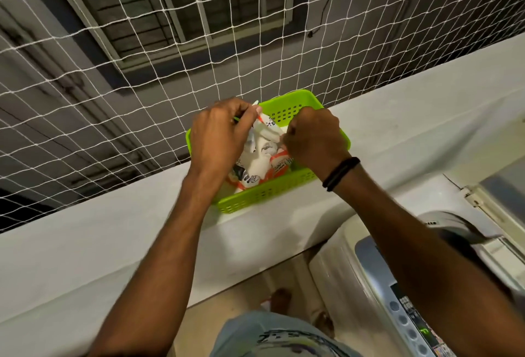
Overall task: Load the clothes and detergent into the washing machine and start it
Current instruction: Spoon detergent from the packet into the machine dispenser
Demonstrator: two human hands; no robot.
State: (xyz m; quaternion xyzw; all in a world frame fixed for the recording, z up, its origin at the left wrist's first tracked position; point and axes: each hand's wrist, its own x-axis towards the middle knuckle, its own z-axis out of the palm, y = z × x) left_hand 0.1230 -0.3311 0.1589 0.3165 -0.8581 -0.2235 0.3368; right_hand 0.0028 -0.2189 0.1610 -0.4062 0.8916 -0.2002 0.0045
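- The white and orange detergent packets sit in a green basket on the white ledge. They have dark writing on them, but it is too blurry to read.
- Your left hand is closed tight on the top of one white packet, pulled up above the basket.
- Your right hand is curled shut and pinches the same packet from the other side.
- A black band is on your right wrist.
- The washing machine stands just below the ledge, on your right. Its panel shows a small green light and round buttons. I cannot read the labels.
- A white net hangs behind the basket.
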